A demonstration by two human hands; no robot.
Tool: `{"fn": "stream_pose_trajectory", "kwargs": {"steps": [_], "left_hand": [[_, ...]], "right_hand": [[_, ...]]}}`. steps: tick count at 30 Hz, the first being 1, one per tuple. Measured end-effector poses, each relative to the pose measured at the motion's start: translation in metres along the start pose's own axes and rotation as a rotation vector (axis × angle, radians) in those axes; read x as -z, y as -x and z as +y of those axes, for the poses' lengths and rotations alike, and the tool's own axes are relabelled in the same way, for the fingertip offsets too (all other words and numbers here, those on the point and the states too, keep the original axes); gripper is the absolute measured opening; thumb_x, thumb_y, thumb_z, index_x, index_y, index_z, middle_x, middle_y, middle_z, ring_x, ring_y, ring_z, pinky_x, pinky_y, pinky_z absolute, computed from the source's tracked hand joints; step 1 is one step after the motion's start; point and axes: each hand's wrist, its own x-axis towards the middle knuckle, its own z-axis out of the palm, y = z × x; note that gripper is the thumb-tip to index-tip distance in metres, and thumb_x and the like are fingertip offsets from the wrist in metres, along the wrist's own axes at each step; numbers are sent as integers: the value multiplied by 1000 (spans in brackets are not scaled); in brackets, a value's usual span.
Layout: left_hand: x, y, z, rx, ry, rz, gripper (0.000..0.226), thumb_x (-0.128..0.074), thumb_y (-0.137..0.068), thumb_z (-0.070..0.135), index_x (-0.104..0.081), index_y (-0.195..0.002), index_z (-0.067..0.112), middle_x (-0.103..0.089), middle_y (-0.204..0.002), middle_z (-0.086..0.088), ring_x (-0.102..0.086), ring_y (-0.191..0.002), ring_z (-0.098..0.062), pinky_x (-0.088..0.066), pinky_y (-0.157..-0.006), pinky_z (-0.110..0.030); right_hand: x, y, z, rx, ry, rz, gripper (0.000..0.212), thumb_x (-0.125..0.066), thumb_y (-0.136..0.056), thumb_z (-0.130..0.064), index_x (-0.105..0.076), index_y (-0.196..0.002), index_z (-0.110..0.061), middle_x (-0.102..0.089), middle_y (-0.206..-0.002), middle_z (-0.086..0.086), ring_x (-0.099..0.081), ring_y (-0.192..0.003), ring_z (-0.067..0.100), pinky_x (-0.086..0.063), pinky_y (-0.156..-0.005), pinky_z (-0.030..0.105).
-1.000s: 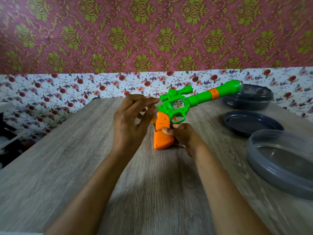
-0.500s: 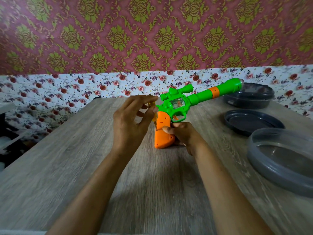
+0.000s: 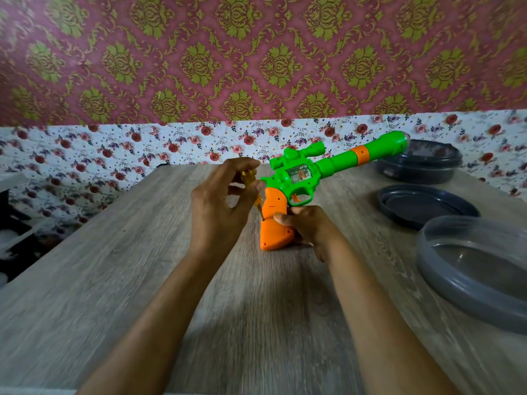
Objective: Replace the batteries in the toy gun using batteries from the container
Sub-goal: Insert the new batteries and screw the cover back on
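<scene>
The left hand (image 3: 219,206) pinches a yellow screwdriver (image 3: 247,175), fingers (image 3: 242,164) curled round its handle, tip against the orange grip of the toy gun (image 3: 302,175); just right of them the right hand (image 3: 310,226) clamps that grip, butt on the tabletop (image 3: 114,280), barrel tilted up; further right sit a dark lid (image 3: 422,203), a dark container (image 3: 419,163) and a clear container (image 3: 470,269).

Two bare forearms here, slim at the wrists, with the left hand (image 3: 219,205) and right hand (image 3: 309,227) bare too.
</scene>
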Motion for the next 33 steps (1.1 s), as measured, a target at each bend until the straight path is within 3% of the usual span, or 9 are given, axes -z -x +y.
{"fn": "stream_pose_trajectory", "kwargs": {"steps": [3,9,11,15,18,21,26,30,33], "left_hand": [[0,0,-1,13,-25,-44,37,-62,-86,16,-56,-123,13,-66,-103,8,-64,-93,3,-50,-80,-9],[-2,1,-5,12,-31,-131,44,-47,-90,11,-46,-134,15,-59,-120,10,-60,-107,-3,-53,-89,-23],[-2,0,-3,-5,-16,-140,43,-48,-91,13,-47,-134,16,-59,-117,6,-61,-104,-4,-53,-87,-21],[-2,-1,0,-54,-28,-88,36,-57,-89,25,-59,-123,15,-53,-111,5,-55,-94,10,-48,-77,-8],[-2,-1,-3,-48,-39,-18,29,-65,-86,18,-66,-114,11,-53,-101,1,-55,-86,10,-47,-71,-6],[-1,-2,-5,-41,-77,-5,30,-62,-88,15,-63,-118,14,-58,-94,3,-55,-82,12,-44,-71,-4],[-1,-3,-4,-34,-76,-32,37,-52,-91,10,-54,-129,9,-63,-110,7,-61,-99,0,-47,-81,-7],[-1,-3,-6,-58,-51,-83,39,-48,-93,6,-51,-132,8,-60,-119,7,-55,-101,18,-46,-83,-7],[-2,-2,-8,-65,-35,-96,37,-46,-94,6,-52,-131,8,-62,-117,7,-54,-102,19,-46,-84,-8]], "right_hand": [[1,0,0,5,7,2,30,-63,-84,-15,-64,-115,-11,-64,-117,14,-60,-109,29,-49,-95,43],[0,-1,2,8,-13,1,29,-63,-85,-14,-63,-114,-10,-64,-118,15,-60,-110,29,-49,-95,45],[0,0,2,10,-34,-4,30,-62,-85,-12,-63,-115,-10,-64,-118,15,-61,-107,29,-49,-93,43],[1,2,1,19,-37,-18,31,-60,-86,-11,-62,-117,-8,-64,-113,14,-59,-96,21,-48,-90,39],[2,0,1,29,-26,1,29,-61,-86,-12,-63,-114,-7,-65,-114,16,-59,-96,22,-48,-93,41],[1,-2,2,27,-7,2,28,-62,-85,-13,-64,-113,-9,-64,-115,15,-60,-99,23,-48,-94,42],[2,-1,2,27,-30,0,28,-62,-85,-13,-63,-113,-9,-64,-115,14,-60,-104,26,-47,-91,39],[2,0,2,24,-33,10,29,-62,-85,-12,-62,-114,-8,-64,-117,16,-60,-109,29,-47,-94,42],[2,1,1,23,-49,6,31,-62,-85,-11,-61,-116,-7,-63,-118,16,-60,-108,28,-47,-92,41]]}}
